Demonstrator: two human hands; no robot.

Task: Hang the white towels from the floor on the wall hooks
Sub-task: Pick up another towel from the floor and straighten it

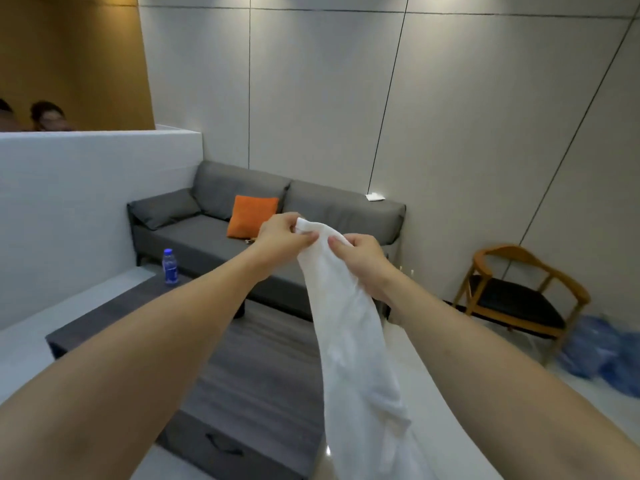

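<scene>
White towel (349,327) below two-handed grip.

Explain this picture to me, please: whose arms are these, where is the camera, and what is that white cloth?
There is no machine here. A person wears one wide-angle camera on the head, looking forward and down, so the two bare arms reaching out are the wearer's own. The left hand and the right hand both pinch the top edge of a white towel, which hangs down between the arms. Ahead stands a grey sofa with an orange cushion. A dark low table carries a water bottle with a blue cap. A wooden chair stands at the right by the wall. The towel is meant for a wall hook, but no hook shows in this view.
</scene>
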